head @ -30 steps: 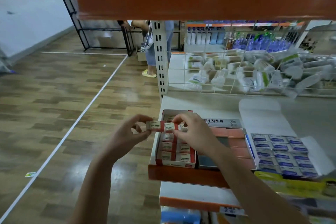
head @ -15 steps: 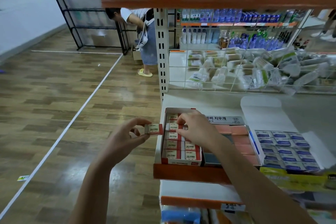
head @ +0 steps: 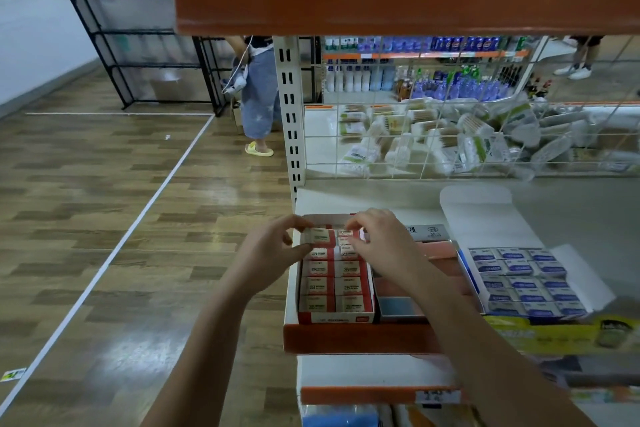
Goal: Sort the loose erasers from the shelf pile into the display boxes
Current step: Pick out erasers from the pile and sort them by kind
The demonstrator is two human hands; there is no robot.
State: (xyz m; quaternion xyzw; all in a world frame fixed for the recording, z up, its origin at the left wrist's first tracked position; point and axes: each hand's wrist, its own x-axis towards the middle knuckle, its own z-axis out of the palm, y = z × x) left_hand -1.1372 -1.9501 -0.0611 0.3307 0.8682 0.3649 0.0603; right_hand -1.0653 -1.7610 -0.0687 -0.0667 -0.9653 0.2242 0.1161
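Pinching eraser (head: 320, 236) with left hand (head: 273, 253) over back-left of red box (head: 335, 317); right hand (head: 384, 243) curling fingertips on neighbouring row, hold unclear; seating piece now, likely needing push flat next; sitting on orange-edged shelf (head: 346, 340); wood floor (head: 104, 218), shop aisle.

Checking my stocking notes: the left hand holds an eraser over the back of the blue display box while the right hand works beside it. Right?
Not quite. In the head view, the left hand holds the eraser over the red display box, not the blue display box. The right hand does work beside it.
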